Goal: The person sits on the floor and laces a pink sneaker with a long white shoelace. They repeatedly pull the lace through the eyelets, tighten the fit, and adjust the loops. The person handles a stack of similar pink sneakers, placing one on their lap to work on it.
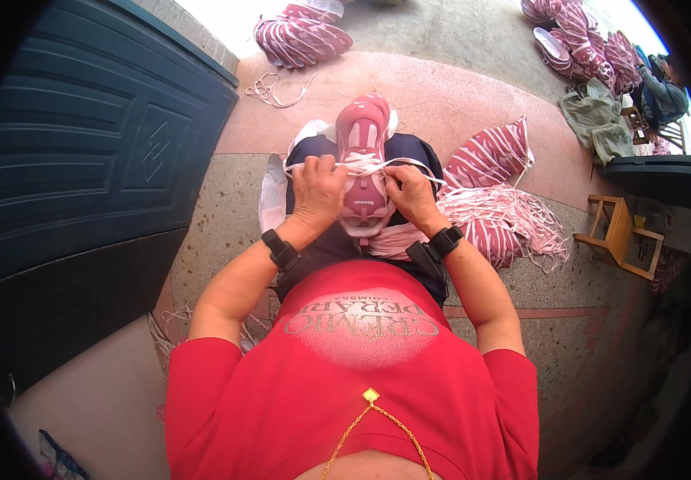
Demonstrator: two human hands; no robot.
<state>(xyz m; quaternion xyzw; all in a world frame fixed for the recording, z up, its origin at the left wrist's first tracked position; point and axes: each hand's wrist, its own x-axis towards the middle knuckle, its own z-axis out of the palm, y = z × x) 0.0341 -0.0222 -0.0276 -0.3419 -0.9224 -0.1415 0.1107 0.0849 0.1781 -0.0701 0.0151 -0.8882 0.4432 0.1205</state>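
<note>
Shoe (364,192), pink, at upper centre of the frame; left hand (319,190) and right hand (412,194) each pinch white lace (365,166) across it. Lacing or tying seems the step in hand; the next move likely calls for an even pull.

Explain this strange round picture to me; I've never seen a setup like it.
There is no machine here, only a person's two bare hands. The single picture comes from a wide fisheye camera worn on the head and looking down, so straight edges bend near the rim. The left hand and right hand pinch white laces across a pink shoe, set between the legs of dark trousers. On the speckled floor, a pink-and-white bundle lies to the right, with a wooden stool farther right.
</note>
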